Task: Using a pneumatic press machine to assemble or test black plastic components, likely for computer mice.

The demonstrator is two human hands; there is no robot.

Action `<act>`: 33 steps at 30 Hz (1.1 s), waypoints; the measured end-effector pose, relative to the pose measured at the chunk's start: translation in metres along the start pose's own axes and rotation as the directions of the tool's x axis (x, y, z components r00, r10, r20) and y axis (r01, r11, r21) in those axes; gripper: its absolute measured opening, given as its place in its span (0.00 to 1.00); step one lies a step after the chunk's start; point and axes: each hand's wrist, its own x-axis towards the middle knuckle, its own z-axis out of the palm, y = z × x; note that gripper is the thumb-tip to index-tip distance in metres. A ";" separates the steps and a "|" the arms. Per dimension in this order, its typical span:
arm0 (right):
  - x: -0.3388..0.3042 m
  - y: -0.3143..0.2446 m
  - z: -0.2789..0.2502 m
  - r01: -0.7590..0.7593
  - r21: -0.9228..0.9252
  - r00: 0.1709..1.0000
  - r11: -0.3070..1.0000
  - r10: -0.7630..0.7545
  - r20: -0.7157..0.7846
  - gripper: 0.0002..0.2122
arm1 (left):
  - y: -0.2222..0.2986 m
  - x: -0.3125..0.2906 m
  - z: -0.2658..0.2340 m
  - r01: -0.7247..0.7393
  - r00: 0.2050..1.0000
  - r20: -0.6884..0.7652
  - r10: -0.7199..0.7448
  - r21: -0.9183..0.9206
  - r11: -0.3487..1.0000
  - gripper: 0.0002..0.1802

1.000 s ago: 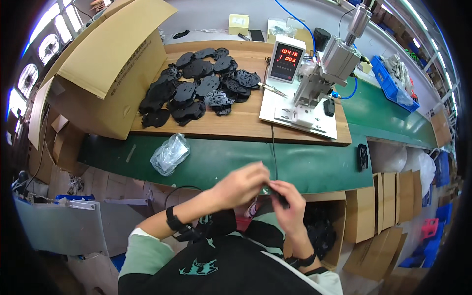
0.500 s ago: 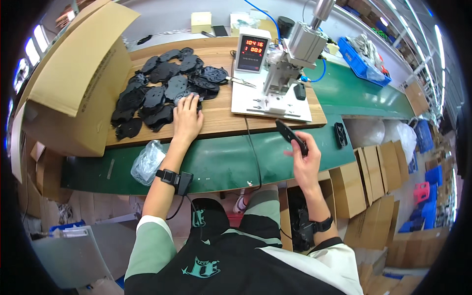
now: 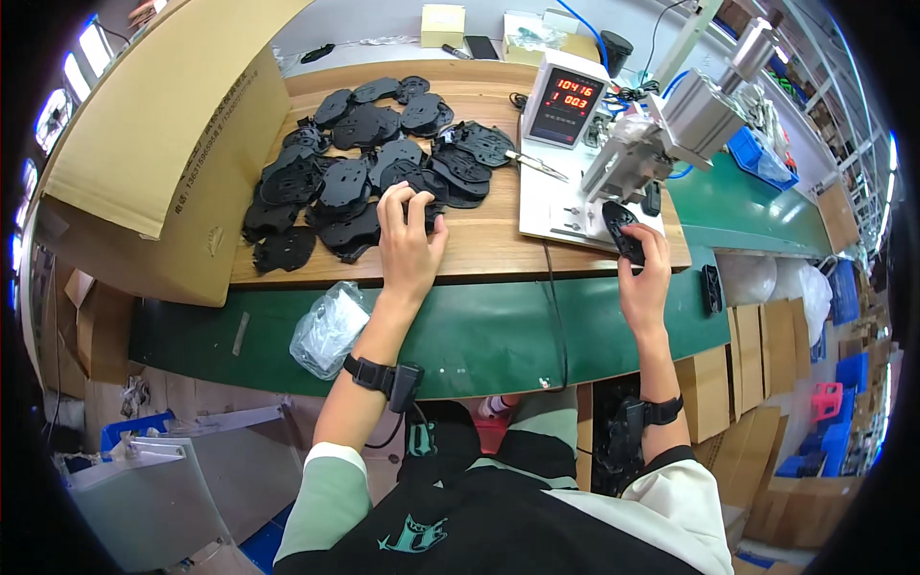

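My left hand (image 3: pixel 410 240) rests on the near edge of a pile of black flat plastic parts (image 3: pixel 369 163) spread on a wooden board (image 3: pixel 479 251); its fingers curl around one part at the pile's edge. My right hand (image 3: pixel 644 273) holds a black flat part (image 3: pixel 623 230) and sets it on the white base plate (image 3: pixel 561 206) of a small pneumatic press (image 3: pixel 661 134). The part lies just in front of the press head.
A large open cardboard box (image 3: pixel 153 163) stands at the left. A red-digit counter box (image 3: pixel 563 99) sits behind the press. A clear plastic bag (image 3: pixel 331 326) and a black part (image 3: pixel 709 287) lie on the green belt (image 3: pixel 479 331). Cartons stand at the lower right.
My right hand has carried its black part forward from above the belt onto the press base plate. My left hand stays at the pile's near edge and closes on a part.
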 end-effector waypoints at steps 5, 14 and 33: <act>0.002 0.017 0.014 -0.008 -0.098 1.000 0.995 0.006 -0.020 0.18 | 0.011 0.003 -0.001 -0.110 0.992 -0.076 0.100 -0.128 0.986 0.22; 0.003 0.016 0.027 -0.048 -0.144 0.999 0.988 0.046 -0.014 0.19 | 0.023 -0.008 0.002 -0.187 0.936 0.207 0.285 -0.392 0.901 0.21; 0.016 0.010 0.013 0.017 -0.196 0.984 0.981 0.019 0.179 0.20 | 0.018 -0.023 0.009 -0.207 0.825 0.444 0.348 -0.337 0.919 0.26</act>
